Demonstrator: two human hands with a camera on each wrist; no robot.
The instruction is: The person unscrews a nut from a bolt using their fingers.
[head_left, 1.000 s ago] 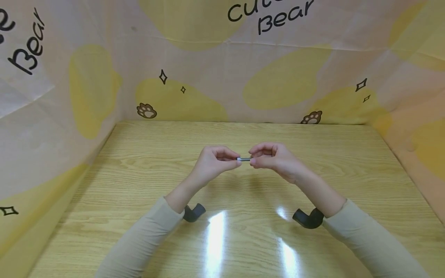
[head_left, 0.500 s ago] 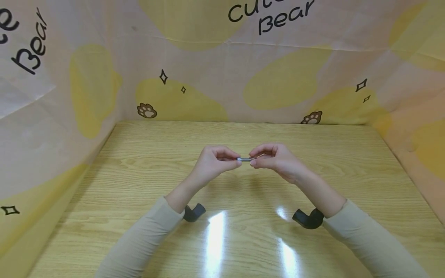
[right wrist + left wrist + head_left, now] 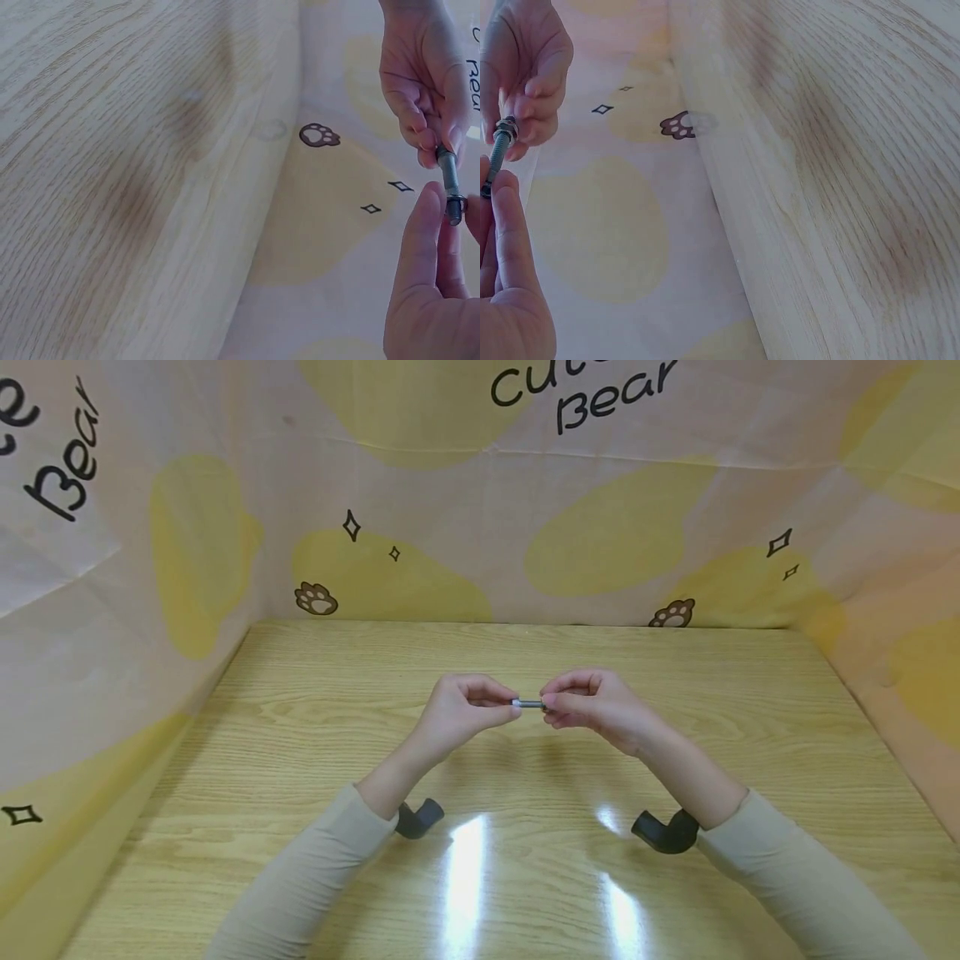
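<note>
A metal bolt [image 3: 529,703] lies roughly level in the head view, held above the table between both hands. My left hand [image 3: 461,714] pinches its head end between thumb and fingers, so most of the head is hidden. Near the far end sits a nut [image 3: 506,127], with the threaded shank bare between the hands. My right hand [image 3: 596,706] has thumb and fingers at that nut, pinching it from the sides. In the right wrist view the bolt's tip [image 3: 455,219] sticks out past the nut.
Beneath the hands is a wood-grain table [image 3: 525,843] with bright light reflections. Printed cloth [image 3: 420,493] with bear lettering and paw marks hangs behind it and along both sides. Dark curved pieces [image 3: 667,832] show beside the two wrists.
My right thumb has rolled upward and away across the nut, and the right fingertips now show below it. The left hand and the bolt have stayed almost still.
</note>
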